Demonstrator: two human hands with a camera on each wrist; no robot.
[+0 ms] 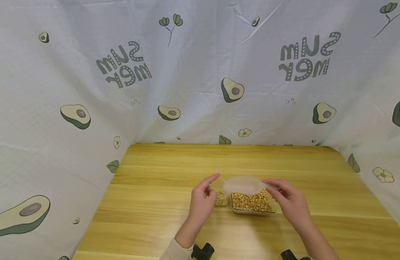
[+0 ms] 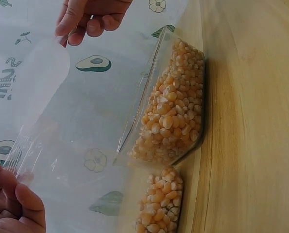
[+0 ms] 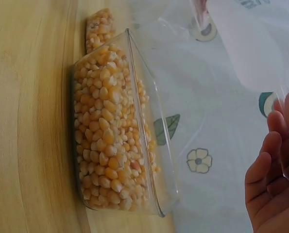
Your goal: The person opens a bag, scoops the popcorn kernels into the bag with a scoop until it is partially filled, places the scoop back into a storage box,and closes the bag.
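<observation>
Between my two hands stretches a clear plastic bag with a white, rounded patch (image 1: 243, 185). My left hand (image 1: 203, 198) pinches its left end between thumb and forefinger, where thin ridges run across the film in the left wrist view. At the other end, the thumb and fingers of my right hand (image 1: 290, 202) pinch the edge. The bag overlaps the far part of a rectangular glass container (image 3: 167, 204) full of yellow corn kernels (image 1: 251, 201). Left of that, partly behind my left hand, is a smaller clear container of kernels (image 1: 222, 200).
Both containers stand on a wooden table (image 1: 161, 202). A pale cloth curtain (image 1: 193, 65) printed with avocados, flowers and lettering hangs behind the table and along both sides. Dark wrist mounts (image 1: 203, 251) sit at the lower edge of the head view.
</observation>
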